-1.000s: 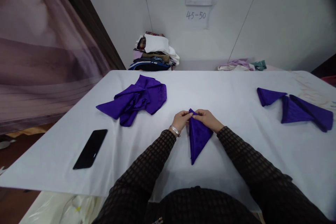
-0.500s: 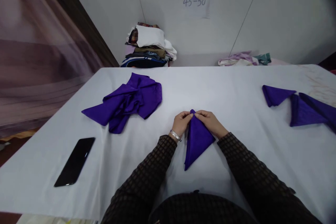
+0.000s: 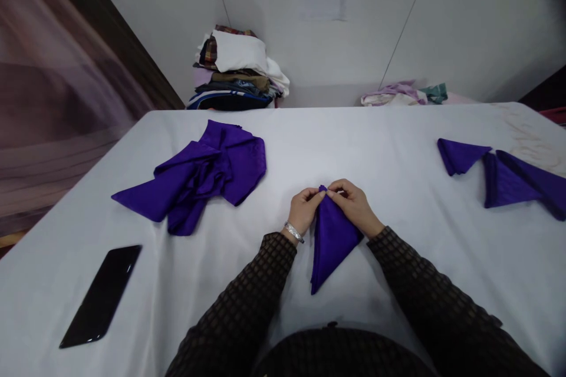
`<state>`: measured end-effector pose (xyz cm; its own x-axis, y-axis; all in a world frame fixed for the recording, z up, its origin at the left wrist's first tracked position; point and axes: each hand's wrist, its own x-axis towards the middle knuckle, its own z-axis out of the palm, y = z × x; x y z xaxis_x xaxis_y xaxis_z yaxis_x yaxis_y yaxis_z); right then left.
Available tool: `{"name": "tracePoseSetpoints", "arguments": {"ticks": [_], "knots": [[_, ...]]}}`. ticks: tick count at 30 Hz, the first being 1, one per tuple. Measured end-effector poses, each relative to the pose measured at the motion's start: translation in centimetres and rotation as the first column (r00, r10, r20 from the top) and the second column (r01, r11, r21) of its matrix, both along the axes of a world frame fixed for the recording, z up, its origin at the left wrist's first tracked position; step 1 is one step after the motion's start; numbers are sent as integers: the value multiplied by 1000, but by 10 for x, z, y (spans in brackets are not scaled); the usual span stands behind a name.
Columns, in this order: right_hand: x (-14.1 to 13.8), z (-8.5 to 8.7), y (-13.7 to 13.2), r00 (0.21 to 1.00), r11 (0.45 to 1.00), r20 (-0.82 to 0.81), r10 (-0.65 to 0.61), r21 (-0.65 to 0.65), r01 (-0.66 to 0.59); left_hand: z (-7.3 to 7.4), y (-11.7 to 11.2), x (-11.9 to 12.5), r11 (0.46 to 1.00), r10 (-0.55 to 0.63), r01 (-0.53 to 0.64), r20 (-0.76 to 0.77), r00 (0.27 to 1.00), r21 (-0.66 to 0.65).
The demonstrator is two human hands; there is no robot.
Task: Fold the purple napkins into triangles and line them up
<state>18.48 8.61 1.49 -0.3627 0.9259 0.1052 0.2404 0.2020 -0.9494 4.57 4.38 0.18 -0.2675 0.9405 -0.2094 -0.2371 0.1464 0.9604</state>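
Observation:
A purple cloth napkin (image 3: pixel 332 240), folded into a layered triangle, lies in front of me with its narrow top pointing away. My left hand (image 3: pixel 304 210) pinches the top corner from the left between thumb and fingers. From the right, my right hand (image 3: pixel 354 206) pinches the same corner, its thumb close to the left thumb. The napkin's lower point rests toward me on the white tablecloth. Parts of its right edge are hidden behind the right hand.
Crumpled purple cloths (image 3: pixel 198 177) lie at the left. A black phone (image 3: pixel 101 297) is nearer me. Folded purple triangles (image 3: pixel 510 179) sit at the right on the white-covered table (image 3: pixel 389 153). Beyond the far edge are stacked clothes (image 3: pixel 239 68) and a smaller cloth pile (image 3: pixel 402 94).
The view has shifted a little, so the surroundings sit differently in the picture. The right hand's fingers have risen slightly at the napkin's top corner; both hands still pinch there.

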Motion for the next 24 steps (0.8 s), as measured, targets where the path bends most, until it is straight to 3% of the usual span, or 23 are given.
{"name": "tracePoseSetpoints", "arguments": {"ticks": [9, 24], "knots": [[-2, -1, 0, 998, 993, -44, 46, 113, -41, 0, -1, 0, 1000, -5, 6, -36, 999, 29], [-5, 4, -3, 998, 999, -53, 39, 1, -39, 5, -3, 1, 1000, 3, -3, -25, 1000, 6]]}}
